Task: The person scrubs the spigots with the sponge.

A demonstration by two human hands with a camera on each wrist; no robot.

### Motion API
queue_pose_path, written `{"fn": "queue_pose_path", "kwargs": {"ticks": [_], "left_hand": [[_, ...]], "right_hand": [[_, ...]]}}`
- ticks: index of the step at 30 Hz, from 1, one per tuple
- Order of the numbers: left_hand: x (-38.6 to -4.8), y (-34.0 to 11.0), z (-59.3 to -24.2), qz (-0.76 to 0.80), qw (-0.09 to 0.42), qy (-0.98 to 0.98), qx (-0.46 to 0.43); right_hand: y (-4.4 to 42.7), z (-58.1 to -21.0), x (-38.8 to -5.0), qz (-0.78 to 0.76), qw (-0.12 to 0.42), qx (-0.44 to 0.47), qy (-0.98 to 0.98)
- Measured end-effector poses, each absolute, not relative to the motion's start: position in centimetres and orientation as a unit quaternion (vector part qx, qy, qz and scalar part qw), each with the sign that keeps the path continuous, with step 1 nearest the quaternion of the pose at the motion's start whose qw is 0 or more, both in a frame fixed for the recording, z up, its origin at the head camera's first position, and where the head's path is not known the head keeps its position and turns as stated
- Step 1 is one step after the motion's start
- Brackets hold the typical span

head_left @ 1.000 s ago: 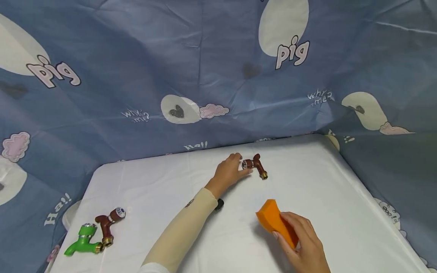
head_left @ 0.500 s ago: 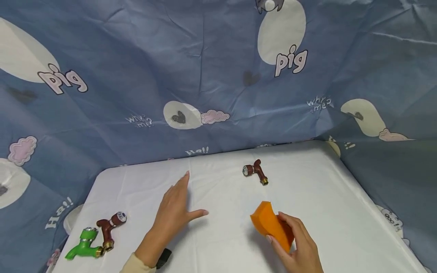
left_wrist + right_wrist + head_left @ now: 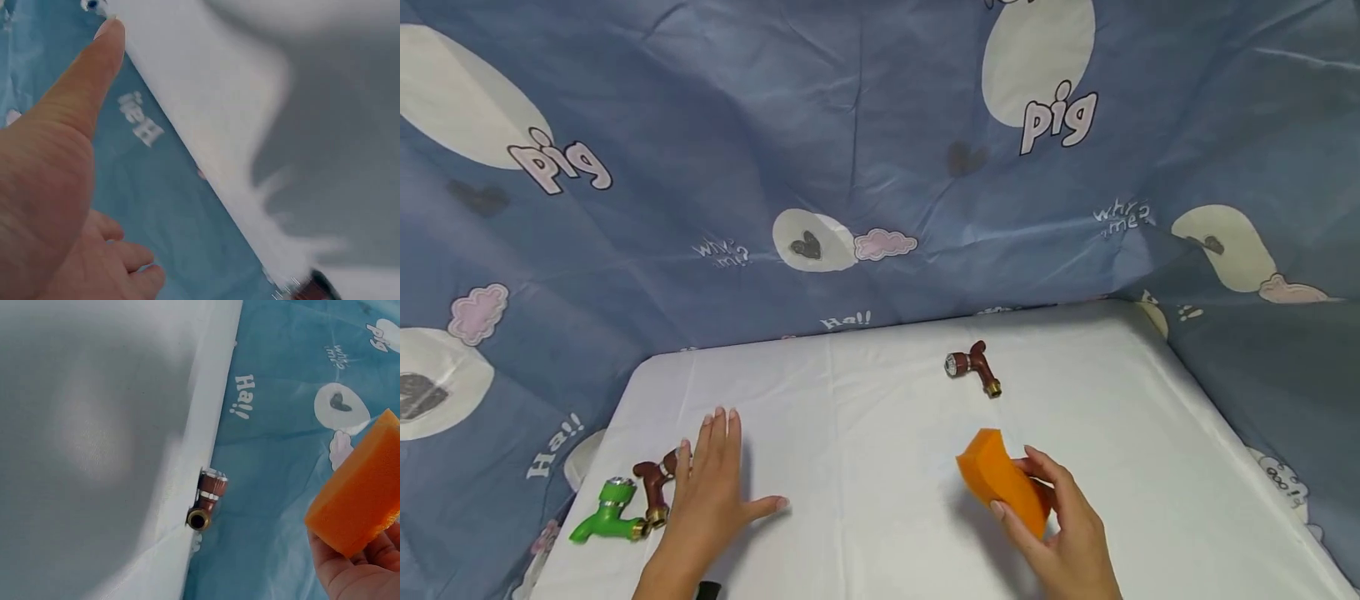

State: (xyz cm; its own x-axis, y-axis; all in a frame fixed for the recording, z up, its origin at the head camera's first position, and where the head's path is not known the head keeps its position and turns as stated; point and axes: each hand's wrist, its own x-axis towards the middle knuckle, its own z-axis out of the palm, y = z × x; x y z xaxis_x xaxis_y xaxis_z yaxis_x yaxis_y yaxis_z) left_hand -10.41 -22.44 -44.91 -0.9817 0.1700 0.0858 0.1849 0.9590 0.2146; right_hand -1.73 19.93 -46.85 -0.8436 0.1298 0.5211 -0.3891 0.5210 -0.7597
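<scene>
My right hand point(image 3: 1071, 533) pinches an orange sponge point(image 3: 998, 482) between thumb and fingers, above the table at front right; the right wrist view shows the sponge point(image 3: 359, 487) as a thick block. At the left, my left hand point(image 3: 706, 498) is spread flat over the table with nothing in it, thumb out to the right. Beside and partly behind its fingers lies a brown tap point(image 3: 652, 483), its knob partly hidden. Touching or nearly touching that tap is a green tap point(image 3: 606, 518). Another brown tap point(image 3: 977, 365) lies towards the back, farther off than the sponge.
A white cloth covers the table point(image 3: 872, 433). Behind it and along its sides hangs a blue printed sheet point(image 3: 715, 167), close against the table's back edge. A black band point(image 3: 708, 590) shows at my left wrist.
My left hand has drawn away from the far brown tap, leaving it in place, and swung left and nearer to the other taps. The right hand keeps hold of the sponge, barely moving.
</scene>
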Motion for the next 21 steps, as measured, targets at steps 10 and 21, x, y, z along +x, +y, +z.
{"fn": "queue_pose_path", "kwargs": {"ticks": [10,21], "left_hand": [[-10.3,-27.7,-44.9,-0.120,-0.033,-0.992,-0.031],[-9.8,-30.5,-43.7,-0.106,-0.153,-0.981,0.048]], "right_hand": [[20.0,-46.6,-0.9,0.508,0.244,0.009,-0.826],[20.4,-46.5,-1.1,0.513,0.227,0.025,-0.827]]}}
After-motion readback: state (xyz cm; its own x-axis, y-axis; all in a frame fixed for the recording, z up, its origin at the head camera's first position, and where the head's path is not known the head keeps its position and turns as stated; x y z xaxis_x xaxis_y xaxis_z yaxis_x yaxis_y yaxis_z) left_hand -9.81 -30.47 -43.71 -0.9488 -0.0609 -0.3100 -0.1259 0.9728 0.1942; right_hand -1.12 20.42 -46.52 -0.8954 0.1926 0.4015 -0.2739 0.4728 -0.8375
